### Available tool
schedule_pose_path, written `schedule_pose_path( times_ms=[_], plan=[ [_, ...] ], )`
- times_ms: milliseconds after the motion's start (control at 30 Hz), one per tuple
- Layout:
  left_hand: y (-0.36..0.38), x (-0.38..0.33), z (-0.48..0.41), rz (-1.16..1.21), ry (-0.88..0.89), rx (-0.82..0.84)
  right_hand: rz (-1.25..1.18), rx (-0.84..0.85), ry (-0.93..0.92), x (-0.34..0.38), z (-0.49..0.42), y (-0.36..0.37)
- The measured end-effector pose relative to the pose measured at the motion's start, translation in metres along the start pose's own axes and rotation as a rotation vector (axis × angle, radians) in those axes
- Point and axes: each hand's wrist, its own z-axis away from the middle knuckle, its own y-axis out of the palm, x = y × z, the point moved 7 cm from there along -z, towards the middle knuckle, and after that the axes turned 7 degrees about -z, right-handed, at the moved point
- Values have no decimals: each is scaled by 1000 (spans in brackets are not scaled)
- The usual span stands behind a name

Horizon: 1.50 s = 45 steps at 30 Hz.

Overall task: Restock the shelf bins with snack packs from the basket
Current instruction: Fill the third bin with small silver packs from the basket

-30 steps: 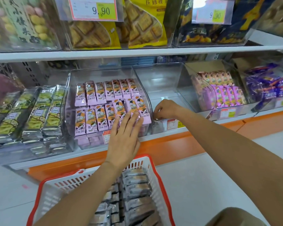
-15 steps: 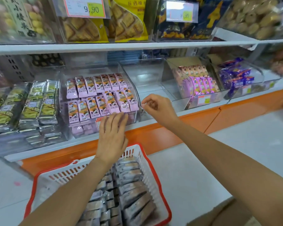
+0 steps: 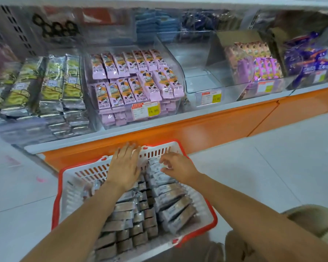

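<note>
On shelf (image 3: pixel 159 123), left end: the green-and-silver pack bin (image 3: pixel 51 87) is full, stacked several deep. Next, the pink pack bin (image 3: pixel 133 82) is full to its front lip, two rows on top. The middle clear bin (image 3: pixel 203 72) is bare, with only the price tag on its front, so that one is still to fill. Right of it, the pink-purple pack bin (image 3: pixel 254 67) is well stocked, and the blue-purple pack bin (image 3: pixel 307 59) at the right end holds a loose pile.

Below on the floor, against the orange shelf base, the basket (image 3: pixel 55 203) is packed with rows of grey-brown snack packs (image 3: pixel 133 220). None of them show in any bin. Judgement: the task is early for this product; nearly the whole basket load is left and the bare bin is the likely target.

The left hand (image 3: pixel 124 167) is flat with straight fingers over the basket's far edge, holding nothing. The right hand (image 3: pixel 175 165) is over the far right corner with fingers curled down onto the top packs. Motion blur means I cannot tell whether it grips one yet.

Versus the earlier frame: both hands were up at the shelf front, the left by the pink pack bin and the right at the clear bin's lip. Both have now dropped to the basket. The view has tilted down too, so the upper shelf is mostly out of frame.
</note>
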Motion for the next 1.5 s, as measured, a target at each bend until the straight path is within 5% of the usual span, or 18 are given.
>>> schedule_pose_path(
  times_ms=[300, 600, 900, 1033, 1167, 1267, 1500],
  plan=[
    [67, 22, 2, -19, -108, 192, 242, 159, 57, -33, -25, 74],
    [84, 18, 6, 65, -140, 149, 538, 225, 17, -50, -37, 109],
    [57, 16, 3, 104, -128, 149, 35, 62, 4, -30, -17, 34],
    [24, 3, 0, 403, -152, 17, -282, -127, -14, -19, 0, -16],
    [7, -21, -3, 1134, -465, 213, -529, -270, 6, -2, 22, -59],
    [-20, -38, -10, 1525, -578, 151, -578, -281, -52, 14, 37, -81],
    [-92, -49, -24, 1504, -452, -51, -503, -310, -158, 37, 63, -123]
  ],
)
